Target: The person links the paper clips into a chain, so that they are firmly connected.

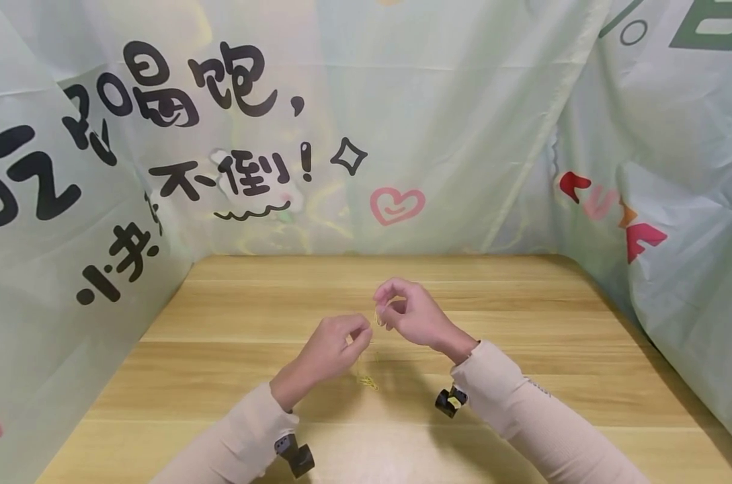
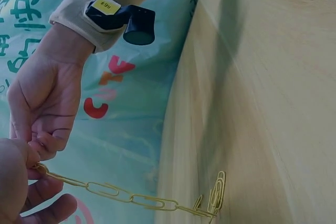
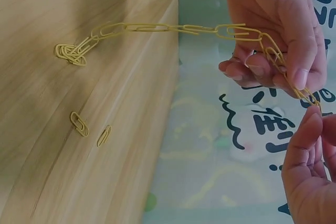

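Note:
A chain of gold paper clips (image 3: 149,27) hangs from my left hand (image 1: 338,346), which pinches its upper end between thumb and fingers. The chain's lower end lies bunched on the wooden table (image 1: 232,302), a small yellow pile in the head view. My right hand (image 1: 420,314), a little higher and to the right, pinches a paper clip (image 1: 378,317) at its fingertips. Close together in the right wrist view, the fingertips of both hands meet around the top clips; whether these two clips are linked I cannot tell.
Two loose paper clips, one (image 3: 80,124) beside another (image 3: 105,136), lie on the table near the pile. Printed cloth (image 1: 462,134) encloses the table's back and sides. A small black camera is strapped at each wrist.

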Demonstrator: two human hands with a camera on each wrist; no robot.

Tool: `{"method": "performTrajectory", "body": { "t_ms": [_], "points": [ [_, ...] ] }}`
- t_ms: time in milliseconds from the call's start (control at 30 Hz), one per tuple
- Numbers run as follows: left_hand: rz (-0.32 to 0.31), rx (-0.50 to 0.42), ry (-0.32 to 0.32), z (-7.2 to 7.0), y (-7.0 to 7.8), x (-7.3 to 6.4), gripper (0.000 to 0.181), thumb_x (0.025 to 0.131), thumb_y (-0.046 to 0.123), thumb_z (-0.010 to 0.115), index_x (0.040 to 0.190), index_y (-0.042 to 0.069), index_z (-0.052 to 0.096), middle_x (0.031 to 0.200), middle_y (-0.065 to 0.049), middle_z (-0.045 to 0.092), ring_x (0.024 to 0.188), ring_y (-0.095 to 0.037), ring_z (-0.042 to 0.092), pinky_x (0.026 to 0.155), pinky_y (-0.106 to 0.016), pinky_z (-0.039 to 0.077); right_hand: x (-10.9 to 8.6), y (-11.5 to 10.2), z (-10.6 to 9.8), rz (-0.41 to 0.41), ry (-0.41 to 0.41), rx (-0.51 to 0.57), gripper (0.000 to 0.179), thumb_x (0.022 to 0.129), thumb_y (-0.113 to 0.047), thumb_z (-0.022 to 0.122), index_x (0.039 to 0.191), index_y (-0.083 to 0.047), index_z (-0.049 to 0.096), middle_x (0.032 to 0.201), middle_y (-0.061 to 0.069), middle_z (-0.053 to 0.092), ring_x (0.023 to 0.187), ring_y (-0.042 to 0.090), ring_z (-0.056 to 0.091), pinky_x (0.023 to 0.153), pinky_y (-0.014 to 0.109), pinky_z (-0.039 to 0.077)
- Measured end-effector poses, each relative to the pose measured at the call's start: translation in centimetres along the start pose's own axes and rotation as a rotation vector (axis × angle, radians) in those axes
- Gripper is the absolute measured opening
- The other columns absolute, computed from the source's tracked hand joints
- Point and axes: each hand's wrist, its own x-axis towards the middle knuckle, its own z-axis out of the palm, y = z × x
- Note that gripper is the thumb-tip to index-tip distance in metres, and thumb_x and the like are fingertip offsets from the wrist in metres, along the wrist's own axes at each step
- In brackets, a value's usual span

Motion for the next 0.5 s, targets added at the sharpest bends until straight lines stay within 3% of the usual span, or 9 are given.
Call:
{"method": "performTrajectory", "body": {
  "t_ms": [500],
  "points": [
    [-0.015, 0.015, 0.023, -0.16, -0.01, -0.17, 0.017, 0.091, 0.007, 0.053, 0.076, 0.01, 0.061, 0.067, 0.006, 0.058, 0.061, -0.004, 0.053, 0.056, -0.019, 0.046, 0.19, -0.25, 0.2, -0.001, -0.019, 0.01, 0.011, 0.092, 0.005, 0.054, 0.102, 0.004, 0.055, 0.09, 0.014, 0.054, 0.07, 0.029, 0.061, 0.063, 0.034, 0.054]
  ]
}}
